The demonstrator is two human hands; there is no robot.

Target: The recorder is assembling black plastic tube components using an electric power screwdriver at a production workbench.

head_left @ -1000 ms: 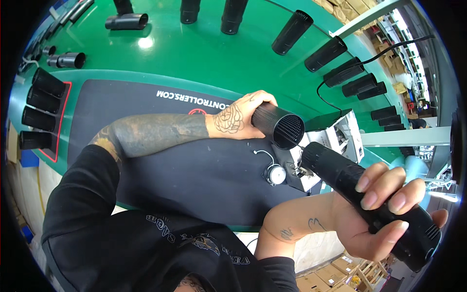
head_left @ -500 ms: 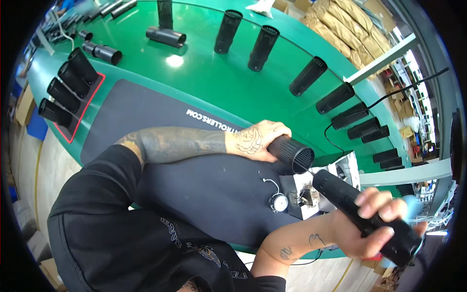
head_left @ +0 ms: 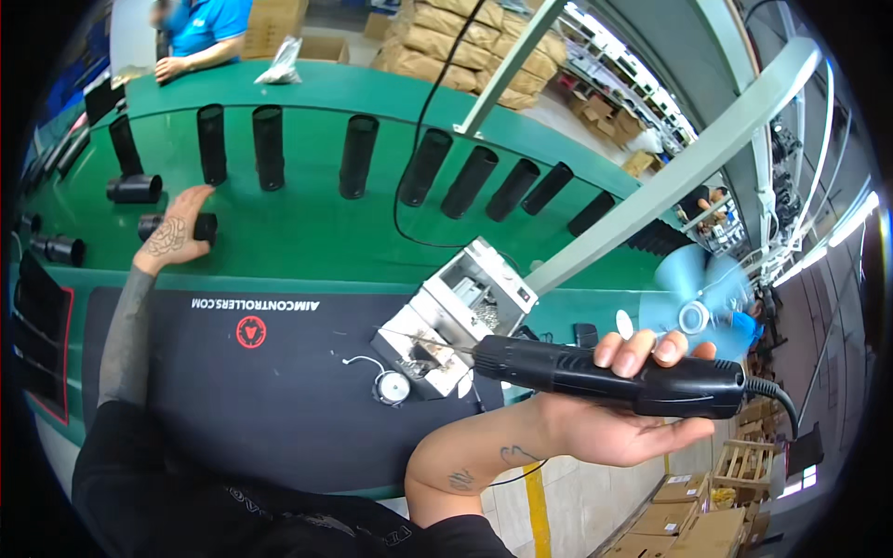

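Beyond the black mat (head_left: 233,391), on the green bench (head_left: 307,242), my left hand (head_left: 172,234) lies open on a lying black tube (head_left: 200,226). My right hand (head_left: 633,409) grips the black tool (head_left: 605,372) right of the mat, tip toward the white box (head_left: 460,321). I'd close fully around the tube before lifting, keeping the tool level.
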